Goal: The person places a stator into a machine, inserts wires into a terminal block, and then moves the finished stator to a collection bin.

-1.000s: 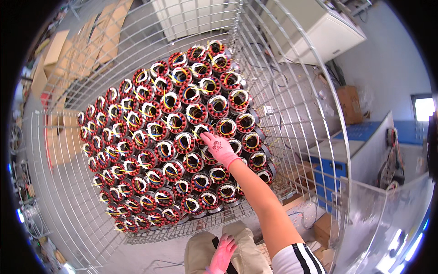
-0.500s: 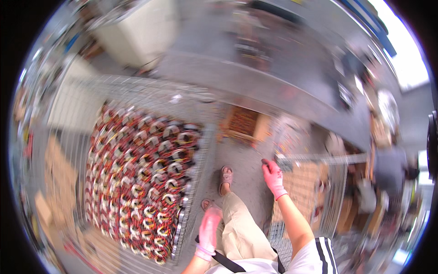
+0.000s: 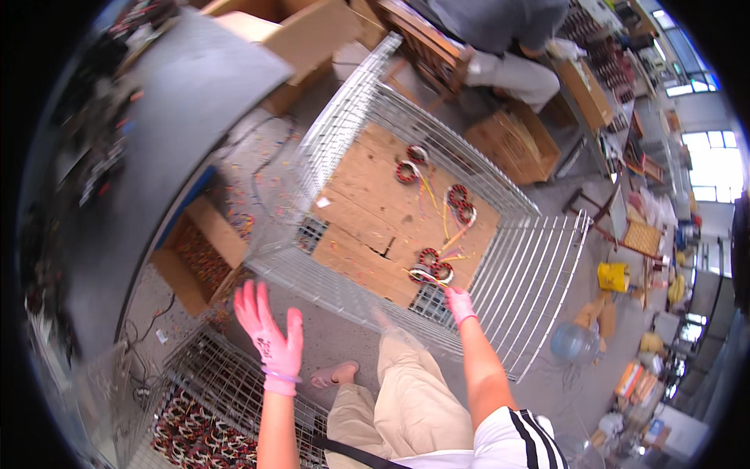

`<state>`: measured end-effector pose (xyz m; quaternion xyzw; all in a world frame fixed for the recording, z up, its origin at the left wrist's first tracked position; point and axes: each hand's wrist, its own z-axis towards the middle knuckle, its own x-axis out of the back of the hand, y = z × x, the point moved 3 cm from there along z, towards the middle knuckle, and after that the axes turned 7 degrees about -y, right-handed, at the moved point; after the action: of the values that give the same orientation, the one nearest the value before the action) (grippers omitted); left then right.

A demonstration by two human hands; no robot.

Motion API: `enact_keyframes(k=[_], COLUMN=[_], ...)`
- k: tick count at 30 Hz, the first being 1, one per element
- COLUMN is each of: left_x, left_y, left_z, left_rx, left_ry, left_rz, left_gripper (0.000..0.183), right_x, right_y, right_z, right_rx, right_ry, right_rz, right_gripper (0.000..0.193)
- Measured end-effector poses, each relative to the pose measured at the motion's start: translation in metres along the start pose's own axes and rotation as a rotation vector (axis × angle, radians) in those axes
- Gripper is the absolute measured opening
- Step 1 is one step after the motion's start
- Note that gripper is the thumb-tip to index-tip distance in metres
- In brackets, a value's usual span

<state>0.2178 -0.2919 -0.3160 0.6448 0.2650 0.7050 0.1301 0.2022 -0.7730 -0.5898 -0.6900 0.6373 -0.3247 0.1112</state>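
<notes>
My left hand, in a pink glove, is raised over the floor with fingers spread and nothing in it. My right hand, also gloved in pink, reaches over the near side of a wire mesh cage. Its fingers are drawn together on thin lead wires beside a pair of ring-shaped wound stators; the fingertips are small in view. Farther in, two more pairs, one of stators and another of stators, lie on the cardboard sheet with yellow and pink wires trailing.
A second cage with many stators stands at lower left. Beside it are a cardboard box of coloured scraps and a dark worktable. A person sits beyond the cage. A blue water jug lies on the right floor.
My view has swung right, from the full cage to the one with few stators. The left hand has risen and spread its fingers; the right now reaches stator wires.
</notes>
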Motion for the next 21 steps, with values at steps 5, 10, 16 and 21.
enact_keyframes(k=[5, 10, 16, 21], left_x=[-0.079, -0.092, -0.096, -0.093], left_y=[0.012, 0.021, 0.021, 0.019], left_z=[0.058, 0.068, 0.068, 0.07], left_rx=[0.094, 0.074, 0.105, 0.067], left_ry=[-0.136, -0.17, -0.227, -0.222], left_rz=[0.392, 0.436, 0.498, 0.479], left_gripper=[0.056, 0.051, 0.05, 0.055], right_x=[-0.059, -0.115, -0.135, -0.105], right_y=[0.035, 0.112, 0.123, 0.063], right_z=[0.054, 0.146, 0.192, 0.121], right_rx=[-0.47, -0.445, -0.44, -0.324], right_ry=[-0.058, 0.354, 0.538, 0.335], right_rz=[0.636, 0.851, 0.929, 0.812], right_gripper=[0.029, 0.037, 0.043, 0.031])
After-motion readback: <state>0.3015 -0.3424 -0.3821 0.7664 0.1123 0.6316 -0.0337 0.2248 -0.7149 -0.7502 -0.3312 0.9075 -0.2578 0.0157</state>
